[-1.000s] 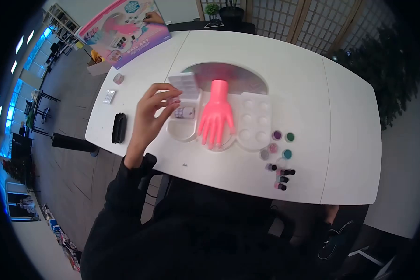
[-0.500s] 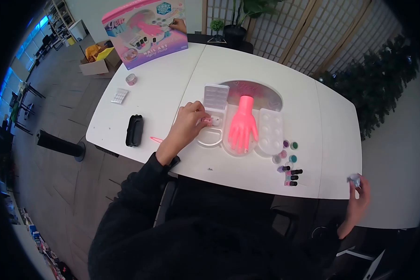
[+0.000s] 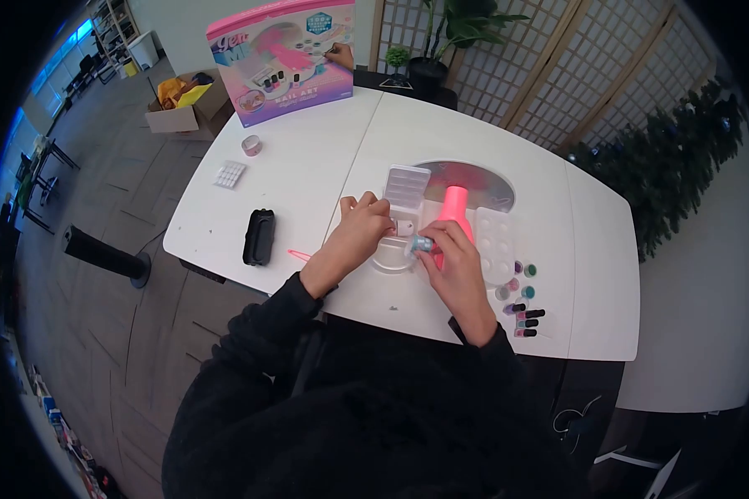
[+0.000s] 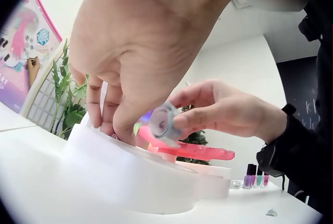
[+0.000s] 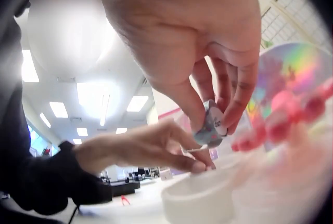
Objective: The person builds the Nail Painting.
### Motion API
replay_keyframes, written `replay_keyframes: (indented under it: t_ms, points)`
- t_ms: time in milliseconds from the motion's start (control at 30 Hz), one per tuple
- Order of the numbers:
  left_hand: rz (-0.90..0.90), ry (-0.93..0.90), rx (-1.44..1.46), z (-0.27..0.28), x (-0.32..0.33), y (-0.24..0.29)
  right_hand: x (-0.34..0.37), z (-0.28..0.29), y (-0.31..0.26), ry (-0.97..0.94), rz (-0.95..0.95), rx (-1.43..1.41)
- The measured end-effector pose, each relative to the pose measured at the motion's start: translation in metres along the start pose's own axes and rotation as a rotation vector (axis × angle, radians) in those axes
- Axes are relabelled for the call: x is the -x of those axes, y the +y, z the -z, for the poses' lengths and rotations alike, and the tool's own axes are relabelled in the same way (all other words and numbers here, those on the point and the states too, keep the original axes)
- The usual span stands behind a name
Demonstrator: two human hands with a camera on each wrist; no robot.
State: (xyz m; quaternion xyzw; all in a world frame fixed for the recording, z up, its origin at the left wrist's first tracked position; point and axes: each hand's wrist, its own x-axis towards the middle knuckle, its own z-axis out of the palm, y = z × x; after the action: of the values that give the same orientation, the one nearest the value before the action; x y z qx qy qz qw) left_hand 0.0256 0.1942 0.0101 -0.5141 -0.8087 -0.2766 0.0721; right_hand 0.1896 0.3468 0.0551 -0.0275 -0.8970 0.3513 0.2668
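My left hand reaches into a white tray compartment, its fingertips pinching a small pink item, mostly hidden by the fingers. A whitish roll lies beside those fingertips. Between the thumb and fingers of my right hand is a small pale-blue roll, above the tray's front compartment. In the right wrist view the roll is tilted, its round end showing. The pink model hand stands behind my right hand, partly covered by it.
An upright box stands at the back left. Left of the tray are a black case, a pink tweezer-like tool, a small jar and a white pack. Several pots and polish bottles lie right of the palette.
My right hand has come from the table's right side to the tray, carrying the pale-blue roll. My left hand has lowered the small pink item into the tray compartment. The head view has shifted.
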Motion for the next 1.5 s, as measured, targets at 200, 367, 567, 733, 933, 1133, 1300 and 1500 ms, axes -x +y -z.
replay_keyframes:
  t_ms: [200,367,567,733,933,1133,1300,1500]
  points:
    - [-0.031,0.034,-0.019,0.004,-0.005,-0.005,-0.017,-0.044,0.029,0.056,0.017,0.204]
    - [-0.085,0.081,-0.054,0.012,-0.002,-0.001,-0.021,-0.045,0.032,0.036,0.000,0.181]
    - [-0.056,-0.003,0.266,0.024,-0.011,0.017,-0.024,-0.035,0.034,0.104,-0.018,-0.072]
    - [0.053,0.082,0.565,0.026,-0.020,0.027,-0.027,-0.026,0.034,0.105,-0.134,-0.207]
    - [0.076,-0.056,0.751,0.034,-0.021,0.025,-0.023,-0.019,0.029,0.128,-0.125,-0.352]
    - [0.283,-0.028,1.104,0.024,-0.018,0.029,-0.019,-0.019,0.031,0.167,-0.147,-0.567]
    - [0.355,-0.102,1.112,0.026,-0.015,0.032,-0.009,-0.024,0.031,0.186,-0.228,-0.736]
    - [0.364,-0.224,0.915,0.033,-0.014,0.032,-0.008,-0.018,0.030,0.150,-0.291,-0.657]
